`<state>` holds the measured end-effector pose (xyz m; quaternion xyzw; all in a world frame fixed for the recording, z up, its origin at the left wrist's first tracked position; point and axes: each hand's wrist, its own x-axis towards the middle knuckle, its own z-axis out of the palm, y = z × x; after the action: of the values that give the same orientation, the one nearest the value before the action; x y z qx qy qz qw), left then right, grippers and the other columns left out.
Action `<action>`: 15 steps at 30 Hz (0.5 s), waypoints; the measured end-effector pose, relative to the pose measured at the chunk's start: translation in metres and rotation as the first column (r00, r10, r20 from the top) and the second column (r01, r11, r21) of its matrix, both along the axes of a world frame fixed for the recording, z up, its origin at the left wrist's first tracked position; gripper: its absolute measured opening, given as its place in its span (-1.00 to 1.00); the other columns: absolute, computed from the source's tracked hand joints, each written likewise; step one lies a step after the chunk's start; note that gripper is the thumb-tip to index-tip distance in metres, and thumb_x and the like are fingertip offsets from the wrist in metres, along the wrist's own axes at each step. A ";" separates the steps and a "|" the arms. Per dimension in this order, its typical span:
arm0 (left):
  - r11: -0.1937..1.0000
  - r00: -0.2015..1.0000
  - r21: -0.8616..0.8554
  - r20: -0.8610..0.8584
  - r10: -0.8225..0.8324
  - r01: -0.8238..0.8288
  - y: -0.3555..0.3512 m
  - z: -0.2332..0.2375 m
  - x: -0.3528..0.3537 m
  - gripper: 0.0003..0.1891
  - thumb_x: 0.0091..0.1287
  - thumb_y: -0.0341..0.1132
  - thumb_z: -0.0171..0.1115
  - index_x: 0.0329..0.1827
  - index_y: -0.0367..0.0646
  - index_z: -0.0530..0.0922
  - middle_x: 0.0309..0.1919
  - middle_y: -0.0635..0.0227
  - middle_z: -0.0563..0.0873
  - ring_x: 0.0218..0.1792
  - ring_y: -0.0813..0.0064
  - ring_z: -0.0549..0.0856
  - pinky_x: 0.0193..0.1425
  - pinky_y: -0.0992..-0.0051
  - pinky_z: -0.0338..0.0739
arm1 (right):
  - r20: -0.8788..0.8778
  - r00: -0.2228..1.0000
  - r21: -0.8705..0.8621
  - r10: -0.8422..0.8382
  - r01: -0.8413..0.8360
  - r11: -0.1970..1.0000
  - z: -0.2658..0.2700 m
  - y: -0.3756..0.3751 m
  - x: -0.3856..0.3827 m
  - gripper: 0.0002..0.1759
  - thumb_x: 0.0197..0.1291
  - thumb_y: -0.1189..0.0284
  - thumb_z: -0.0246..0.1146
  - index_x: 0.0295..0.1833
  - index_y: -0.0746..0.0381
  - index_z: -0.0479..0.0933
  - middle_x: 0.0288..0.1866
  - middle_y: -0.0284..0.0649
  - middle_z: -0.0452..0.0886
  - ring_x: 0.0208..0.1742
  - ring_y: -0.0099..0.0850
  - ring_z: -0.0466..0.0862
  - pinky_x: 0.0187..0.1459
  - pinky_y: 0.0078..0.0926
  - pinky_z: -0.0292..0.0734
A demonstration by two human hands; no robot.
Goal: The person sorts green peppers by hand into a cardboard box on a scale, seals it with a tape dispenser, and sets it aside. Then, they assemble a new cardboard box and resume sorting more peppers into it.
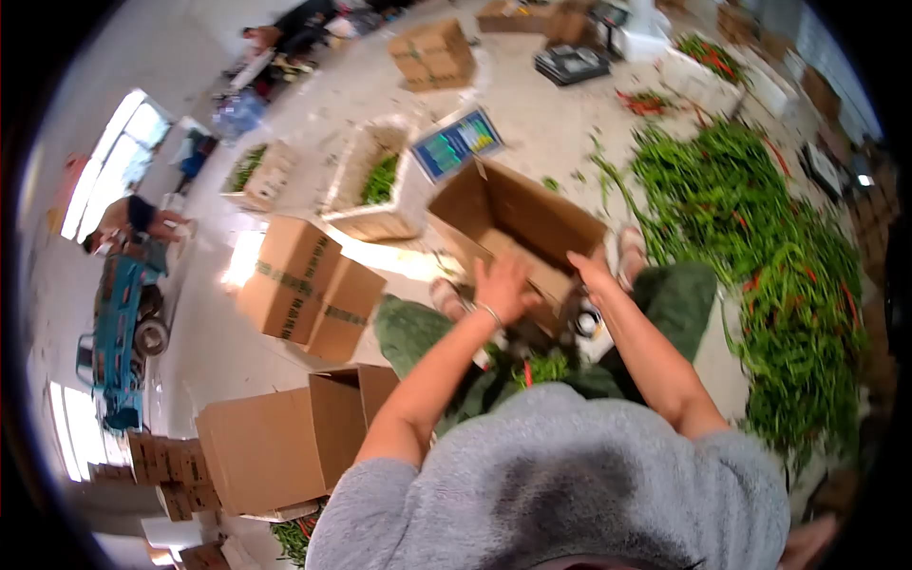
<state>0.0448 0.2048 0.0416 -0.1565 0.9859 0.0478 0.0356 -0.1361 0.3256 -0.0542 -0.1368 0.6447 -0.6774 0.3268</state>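
An upright cardboard box (537, 211) with its top open stands on the floor between my feet, and its inside looks bare. My left hand (506, 287) lies with spread fingers over the near edge of the box, touching its flap. At the right near corner, my right hand (593, 270) grips the box rim, thumb towards the inside and the other fingers hidden behind the cardboard. Some green peppers (549, 367) with a red one among them show below the box, close to my lap. A roll of tape (588, 323) seems to lie beneath my right forearm.
A large heap of green peppers (750, 218) covers the floor at right. Left of the box are a white foam box (370, 220), closed cartons (296, 277) and an open carton (256, 442). A blue sign-like panel (458, 144) stands behind. Another person (142, 217) bends near a blue cart (116, 323).
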 end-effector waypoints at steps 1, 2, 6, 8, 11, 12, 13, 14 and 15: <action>1.000 1.000 0.015 -0.001 0.025 -0.025 -0.006 -0.007 -0.001 -0.34 0.14 0.09 0.26 0.29 0.05 0.40 0.41 0.32 0.25 0.48 0.22 0.06 0.36 -0.27 -0.05 | 0.235 0.972 0.228 -0.016 -0.039 0.973 0.084 0.021 0.033 0.06 0.12 0.21 0.30 0.52 0.05 -0.30 0.43 -0.04 0.14 0.30 -0.12 0.30 -0.11 -0.10 0.51; 0.998 0.999 0.041 0.007 0.047 -0.047 -0.011 -0.007 0.000 -0.43 0.09 -0.06 0.35 0.19 0.00 0.48 0.38 0.26 0.28 0.46 0.16 0.09 0.33 -0.23 0.08 | 0.163 0.985 0.187 0.064 -0.095 0.978 0.083 0.035 0.039 0.03 0.14 0.18 0.30 0.52 0.04 -0.27 0.43 -0.08 0.17 0.32 -0.18 0.27 -0.14 -0.20 0.50; 0.995 0.976 0.043 -0.201 -0.081 0.092 -0.032 -0.024 0.011 -0.57 -0.03 -0.31 0.43 -0.06 -0.14 0.52 0.22 0.13 0.44 0.38 -0.02 0.22 0.37 0.18 0.25 | -0.296 0.954 0.046 0.053 -0.041 0.998 0.100 0.116 0.051 -0.62 0.19 0.41 0.24 0.13 0.21 0.48 0.02 -0.23 0.55 -0.13 -0.43 0.58 -0.18 -0.51 0.50; 0.986 0.948 0.089 -0.299 -0.112 0.144 -0.038 -0.027 0.008 -0.62 -0.06 -0.34 0.42 -0.14 -0.15 0.53 0.19 0.14 0.47 0.38 -0.06 0.20 0.40 0.19 0.22 | -0.625 0.771 0.057 -0.120 0.198 0.978 0.127 0.162 0.067 -0.74 0.15 0.44 0.25 -0.04 0.26 0.54 -0.15 -0.22 0.56 -0.26 -0.42 0.58 -0.21 -0.50 0.48; 0.962 0.935 0.203 -0.339 -0.106 0.182 -0.045 -0.020 0.002 -0.66 -0.09 -0.42 0.41 -0.22 -0.16 0.52 0.19 0.18 0.48 0.40 -0.07 0.14 0.42 0.18 0.19 | -0.750 0.660 0.352 0.034 0.356 0.866 0.159 0.222 0.088 -0.77 0.07 0.45 0.28 -0.15 0.25 0.49 -0.26 -0.17 0.47 -0.29 -0.32 0.55 -0.24 -0.46 0.47; 0.949 0.930 0.251 -0.356 -0.093 0.191 -0.049 -0.021 0.002 -0.66 -0.11 -0.45 0.42 -0.24 -0.15 0.52 0.19 0.20 0.48 0.41 -0.06 0.12 0.43 0.19 0.18 | -0.708 0.691 0.452 0.145 0.287 0.844 0.159 0.239 0.095 -0.76 0.02 0.45 0.29 -0.15 0.23 0.49 -0.24 -0.17 0.45 -0.22 -0.27 0.54 -0.17 -0.42 0.46; 0.949 0.928 0.255 -0.363 -0.085 0.186 -0.054 -0.024 0.002 -0.66 -0.11 -0.45 0.43 -0.24 -0.14 0.53 0.20 0.20 0.47 0.42 -0.02 0.12 0.43 0.21 0.18 | -0.676 0.693 0.520 0.252 0.205 0.829 0.155 0.254 0.104 -0.72 -0.02 0.46 0.33 -0.14 0.21 0.49 -0.22 -0.20 0.45 -0.13 -0.25 0.51 -0.09 -0.39 0.43; 0.955 0.936 0.248 -0.346 -0.067 0.160 -0.060 -0.025 0.004 -0.67 -0.10 -0.45 0.43 -0.25 -0.14 0.53 0.20 0.20 0.47 0.42 0.00 0.12 0.43 0.22 0.19 | -0.671 0.690 0.521 0.272 0.178 0.835 0.147 0.261 0.115 -0.71 -0.03 0.47 0.34 -0.15 0.20 0.48 -0.22 -0.20 0.45 -0.11 -0.23 0.49 -0.08 -0.37 0.42; 0.961 0.943 0.241 -0.329 -0.053 0.139 -0.062 -0.025 0.005 -0.68 -0.10 -0.45 0.43 -0.25 -0.13 0.53 0.21 0.20 0.47 0.43 0.01 0.12 0.43 0.23 0.19 | -0.666 0.688 0.522 0.288 0.154 0.839 0.140 0.266 0.123 -0.71 -0.05 0.48 0.35 -0.16 0.19 0.47 -0.23 -0.20 0.45 -0.09 -0.21 0.48 -0.07 -0.36 0.40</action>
<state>0.0503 0.1424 0.0166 -0.0921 0.9701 0.1999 -0.1019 -0.0128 0.5914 0.0860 -0.3187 0.8776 -0.3447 0.0970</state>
